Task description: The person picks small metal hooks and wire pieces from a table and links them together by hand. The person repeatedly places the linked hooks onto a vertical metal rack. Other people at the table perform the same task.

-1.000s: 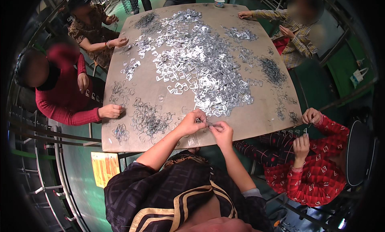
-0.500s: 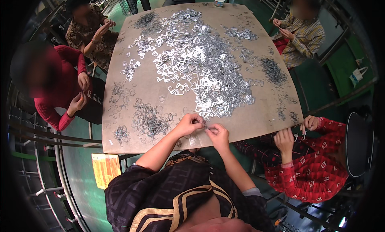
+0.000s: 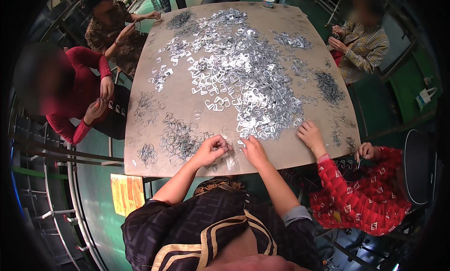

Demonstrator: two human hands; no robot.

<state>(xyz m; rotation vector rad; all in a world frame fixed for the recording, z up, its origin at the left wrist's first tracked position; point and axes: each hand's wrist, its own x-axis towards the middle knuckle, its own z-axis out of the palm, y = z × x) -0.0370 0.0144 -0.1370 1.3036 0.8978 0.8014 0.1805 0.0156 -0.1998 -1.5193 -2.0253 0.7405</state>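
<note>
My left hand (image 3: 212, 150) is over the near part of the table, its fingers curled together beside a heap of thin wire clips (image 3: 180, 142). Whatever is in that grip is too small to make out. To its right, my right hand (image 3: 253, 151) reaches to the near edge of a big pile of flat silver metal hooks (image 3: 253, 83). Its thumb and fingertips close on one small silver hook (image 3: 241, 142). A shiny clear patch (image 3: 230, 161) lies on the tabletop between my hands.
Around the brown table (image 3: 215, 125) sit several co-workers handling small parts. At right, a co-worker's hand (image 3: 311, 136) touches the pile close to my right hand. Dark wire heaps (image 3: 330, 87) lie along the edges. A tub (image 3: 267, 2) stands at the far edge; a wooden stool (image 3: 127, 194) is lower left.
My hands, together before, have moved apart, the right now at the pile and the left beside the wire clips. The right neighbour's hand has moved onto the pile; the far-left co-worker has reached out.
</note>
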